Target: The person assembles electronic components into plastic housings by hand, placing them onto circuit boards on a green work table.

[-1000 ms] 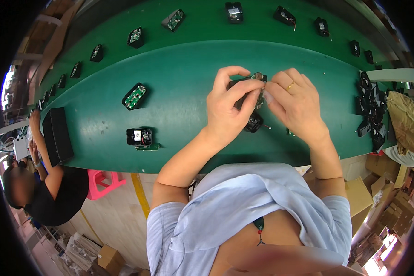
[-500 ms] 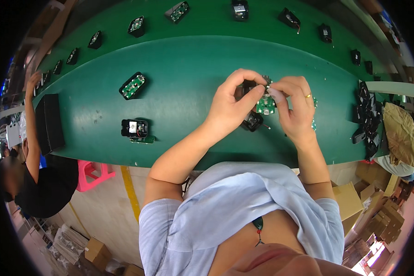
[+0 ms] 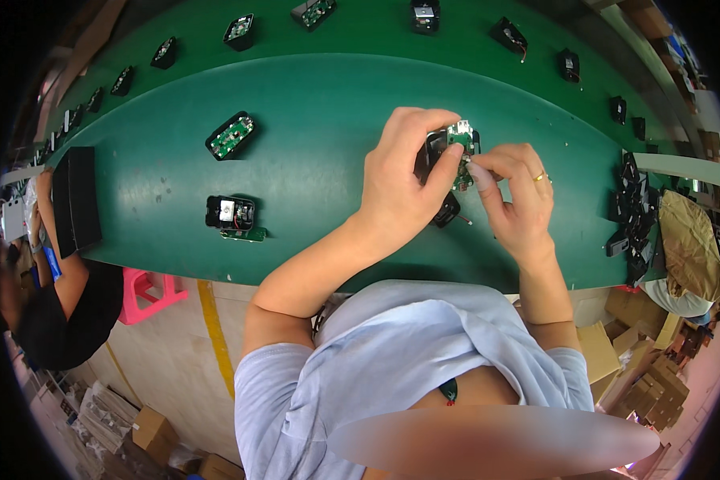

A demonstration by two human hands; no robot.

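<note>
My left hand (image 3: 400, 172) is closed on a small green circuit board (image 3: 459, 139), its thumb across the face and a silvery connector at the far end. Behind the board is a black plastic housing (image 3: 434, 147); the fingers hide whether they grip it too. My right hand (image 3: 520, 196), with a ring on one finger, pinches at the board's right side, and what sits between its fingertips is too small to make out. Just below on the table lies another black housing (image 3: 448, 210) with a short wire, partly covered by my left hand.
To the left lie a housing with a board in it (image 3: 232, 136) and an open housing (image 3: 230, 211) beside a board (image 3: 250, 234). Several housings line the far green strip (image 3: 360, 32). Black parts (image 3: 636, 216) are heaped at right. A co-worker (image 3: 64, 312) sits left by a black box (image 3: 76, 200).
The board in my hands has turned, bringing its connector end up and away from me. My right hand has dropped slightly toward me. At left, the co-worker's raised arm has come down.
</note>
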